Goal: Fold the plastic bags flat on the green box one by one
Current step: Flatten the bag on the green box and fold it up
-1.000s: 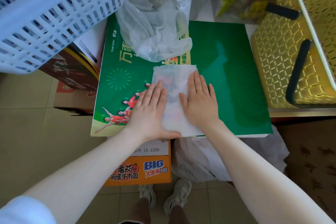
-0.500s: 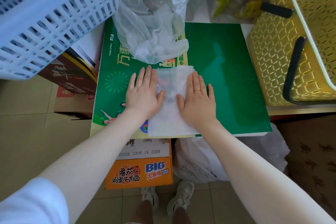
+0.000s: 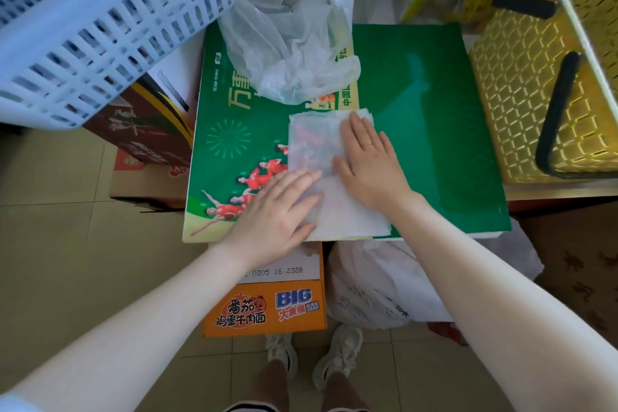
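A flat green box (image 3: 434,130) with printed athletes lies in front of me. On its near middle lies a folded translucent plastic bag (image 3: 312,147), a flat rectangle reaching the box's front edge. My right hand (image 3: 368,160) presses flat on the bag's right half, fingers straight. My left hand (image 3: 277,211) lies flat across the bag's lower left corner, fingers pointing right. A crumpled pile of clear plastic bags (image 3: 294,33) sits at the box's far left.
A white slatted basket (image 3: 87,20) overhangs the upper left. A yellow basket (image 3: 521,87) with black handles stands at the right. An orange noodle carton (image 3: 267,308) and a white bag (image 3: 378,288) sit under the box's front edge, above my shoes.
My left hand slid from the bag's upper left down toward the near edge and turned to point right. My right hand stayed pressing the bag's right side.
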A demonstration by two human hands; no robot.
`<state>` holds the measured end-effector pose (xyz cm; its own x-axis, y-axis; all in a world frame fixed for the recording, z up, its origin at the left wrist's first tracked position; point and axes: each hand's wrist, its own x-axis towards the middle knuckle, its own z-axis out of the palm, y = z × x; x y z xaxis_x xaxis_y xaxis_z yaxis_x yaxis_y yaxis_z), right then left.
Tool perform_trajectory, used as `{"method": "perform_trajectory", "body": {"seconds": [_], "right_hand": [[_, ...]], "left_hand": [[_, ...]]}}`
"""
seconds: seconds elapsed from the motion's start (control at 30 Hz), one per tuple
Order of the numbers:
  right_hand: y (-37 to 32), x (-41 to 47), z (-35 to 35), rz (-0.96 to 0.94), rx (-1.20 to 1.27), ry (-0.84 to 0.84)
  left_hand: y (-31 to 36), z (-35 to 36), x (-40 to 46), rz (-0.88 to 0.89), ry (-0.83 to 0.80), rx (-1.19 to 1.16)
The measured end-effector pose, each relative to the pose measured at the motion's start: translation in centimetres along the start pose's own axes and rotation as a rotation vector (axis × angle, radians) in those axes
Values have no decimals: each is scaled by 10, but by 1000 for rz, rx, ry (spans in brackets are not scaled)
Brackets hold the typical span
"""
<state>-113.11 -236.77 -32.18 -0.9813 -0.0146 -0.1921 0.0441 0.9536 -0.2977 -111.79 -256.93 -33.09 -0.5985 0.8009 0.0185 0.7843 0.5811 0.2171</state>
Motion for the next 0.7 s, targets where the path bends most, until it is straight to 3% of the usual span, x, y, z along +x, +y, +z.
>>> {"method": "perform_trajectory", "body": {"seconds": [0.07,0.13,0.23,0.33,0.47,0.63,0.7], "right_hand": [[11,0,2,18,-54,-15],[17,-2,-1,-1,49,7],[15,-13,-10,-59,262,147],[12,-37,-12,-165,199,239],[15,-64,-11,-266,46,142],[36,-81,-3,-321,-119,-141],[41,-83,-1,-341,-201,-168]], "left_hand": [[-2,0,-6,19,-29,28],[-4,0,-10,39,-62,53],[-7,0,-10,85,-56,57],[-11,-5,-6,110,-11,13],[-16,-10,0,139,-41,17],[-12,-8,1,104,-91,38],[-9,-9,1,89,-74,55]]}}
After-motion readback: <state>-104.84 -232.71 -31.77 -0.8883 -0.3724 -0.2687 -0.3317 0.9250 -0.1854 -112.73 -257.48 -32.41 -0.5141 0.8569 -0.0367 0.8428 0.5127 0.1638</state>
